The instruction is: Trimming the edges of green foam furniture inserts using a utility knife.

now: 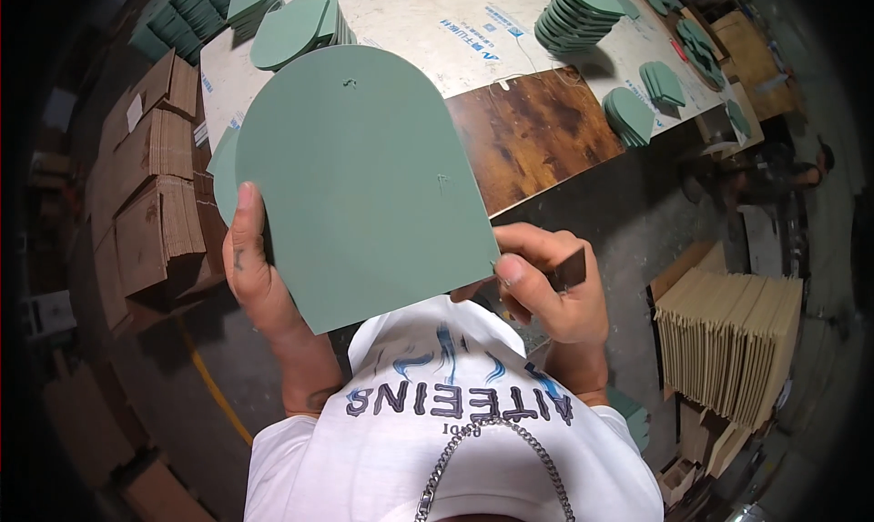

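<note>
A green arch-shaped board (355, 194), round at the top and straight at the bottom, is held up in front of me over the near side of the table. My left hand (255, 258) grips its left edge, thumb on the face and the other fingers hidden behind. At the board's lower right corner, my right hand (555, 290) is closed, thumb and fingertips by the edge. A small dark brown flat piece (571, 269) sticks out between its fingers; I cannot tell its kind. Two small marks show on the board's face.
Stacks of green boards (578, 17) stand on the white-covered table (410, 21), beside a glossy brown wooden sheet (537, 135). Folded cardboard (155, 194) is piled at left. At right, many tan panels (728, 340) stand upright in a row.
</note>
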A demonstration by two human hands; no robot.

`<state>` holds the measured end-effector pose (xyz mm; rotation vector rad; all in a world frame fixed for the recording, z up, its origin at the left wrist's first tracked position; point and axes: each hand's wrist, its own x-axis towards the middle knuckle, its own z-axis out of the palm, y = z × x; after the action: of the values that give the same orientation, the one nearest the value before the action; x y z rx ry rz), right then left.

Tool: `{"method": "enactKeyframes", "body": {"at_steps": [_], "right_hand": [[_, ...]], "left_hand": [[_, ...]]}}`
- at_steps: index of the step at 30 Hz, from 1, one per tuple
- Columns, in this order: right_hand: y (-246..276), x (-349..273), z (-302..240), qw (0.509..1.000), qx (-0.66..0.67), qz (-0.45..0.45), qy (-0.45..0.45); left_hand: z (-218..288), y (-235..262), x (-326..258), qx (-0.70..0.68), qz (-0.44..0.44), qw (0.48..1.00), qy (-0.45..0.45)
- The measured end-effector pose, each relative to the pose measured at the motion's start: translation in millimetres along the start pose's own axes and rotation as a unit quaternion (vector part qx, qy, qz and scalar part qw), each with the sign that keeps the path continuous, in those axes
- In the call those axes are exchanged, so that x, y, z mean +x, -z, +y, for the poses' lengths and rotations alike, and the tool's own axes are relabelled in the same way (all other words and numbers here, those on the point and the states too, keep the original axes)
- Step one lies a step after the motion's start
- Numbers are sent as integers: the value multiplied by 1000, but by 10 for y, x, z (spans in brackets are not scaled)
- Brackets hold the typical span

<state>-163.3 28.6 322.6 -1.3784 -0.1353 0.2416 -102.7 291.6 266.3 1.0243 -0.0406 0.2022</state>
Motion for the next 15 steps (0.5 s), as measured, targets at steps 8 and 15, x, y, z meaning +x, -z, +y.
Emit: {"method": "enactKeyframes", "body": {"at_steps": [8,15], "right_hand": [[185,-235,-37,999,-36,8,29],[292,-228,-7,997,18,-7,68]], "left_hand": [[-3,-177,-236,271,6,957,-106],[84,-417,-314,314,-34,934,-167]]}}
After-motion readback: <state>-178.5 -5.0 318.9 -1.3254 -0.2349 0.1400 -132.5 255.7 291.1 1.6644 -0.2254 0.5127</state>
